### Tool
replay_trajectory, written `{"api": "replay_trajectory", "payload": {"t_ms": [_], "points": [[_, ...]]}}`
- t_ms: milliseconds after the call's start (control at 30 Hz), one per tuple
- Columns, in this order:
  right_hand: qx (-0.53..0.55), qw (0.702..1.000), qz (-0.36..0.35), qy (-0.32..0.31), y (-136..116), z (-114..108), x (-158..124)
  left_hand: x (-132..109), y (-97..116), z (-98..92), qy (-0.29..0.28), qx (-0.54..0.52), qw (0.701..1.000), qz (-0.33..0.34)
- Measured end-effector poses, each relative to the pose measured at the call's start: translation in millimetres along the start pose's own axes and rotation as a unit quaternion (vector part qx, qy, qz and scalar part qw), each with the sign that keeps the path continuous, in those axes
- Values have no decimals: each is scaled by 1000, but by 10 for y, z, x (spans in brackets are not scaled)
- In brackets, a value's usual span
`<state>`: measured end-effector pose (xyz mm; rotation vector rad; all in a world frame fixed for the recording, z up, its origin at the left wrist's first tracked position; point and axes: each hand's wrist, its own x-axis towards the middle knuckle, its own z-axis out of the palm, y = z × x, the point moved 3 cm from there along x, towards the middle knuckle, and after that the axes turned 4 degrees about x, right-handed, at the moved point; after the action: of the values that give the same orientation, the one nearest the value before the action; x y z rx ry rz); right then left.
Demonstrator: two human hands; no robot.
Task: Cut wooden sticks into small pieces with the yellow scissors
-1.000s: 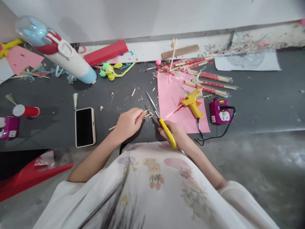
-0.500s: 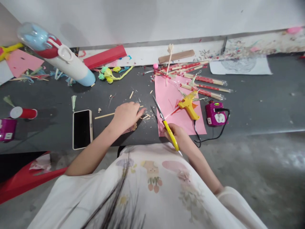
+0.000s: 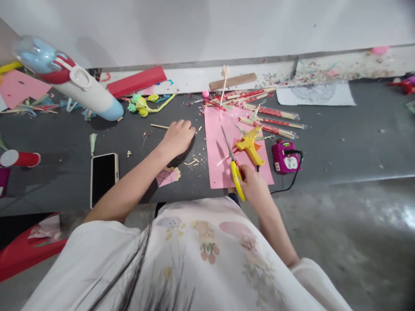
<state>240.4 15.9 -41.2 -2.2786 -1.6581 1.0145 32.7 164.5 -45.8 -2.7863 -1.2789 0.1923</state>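
Note:
My left hand [image 3: 179,137] is closed on a thin wooden stick [image 3: 159,126], whose pale end sticks out to the left; the fingertips are partly hidden. My right hand [image 3: 254,183] grips yellow-handled scissors [image 3: 237,178], with their blades pointing away from me over a pink sheet [image 3: 215,168]. Short cut bits of stick [image 3: 193,162] lie between my hands. Below my left hand is a small pink piece [image 3: 164,178] with drawn lines and pale bits along one edge.
A yellow glue gun [image 3: 250,144] rests on the pink sheet, beside a purple box [image 3: 287,157] with a cord. Wrapped stick bundles [image 3: 272,112] lie behind. On the left are a phone [image 3: 103,179], a bottle [image 3: 87,93] and a red thread spool [image 3: 27,159].
My left hand has moved away from me along with the stick, uncovering the small pink piece. The scissors have turned slightly in my right hand. The view has shifted a little.

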Motion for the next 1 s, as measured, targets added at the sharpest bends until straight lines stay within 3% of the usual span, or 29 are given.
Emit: {"api": "replay_trajectory", "payload": {"t_ms": [133,300,667,833,933,1000], "points": [[-24,1000,15,-5,-2,-12,16,22,148,51,40,-47,998,15],[-20,1000,4,-14,-30,-13,18,66,273,133,52,-88,995,13],[-60,998,-3,27,-33,-47,82,171,320,161,33,-86,995,-46],[-67,997,1,27,-26,-36,100,193,305,144,51,-102,992,-47],[-55,998,2,26,-26,-32,97,147,266,82,106,-198,972,-65],[-49,998,4,26,-19,-33,94,86,233,34,146,-339,924,-99]]}}
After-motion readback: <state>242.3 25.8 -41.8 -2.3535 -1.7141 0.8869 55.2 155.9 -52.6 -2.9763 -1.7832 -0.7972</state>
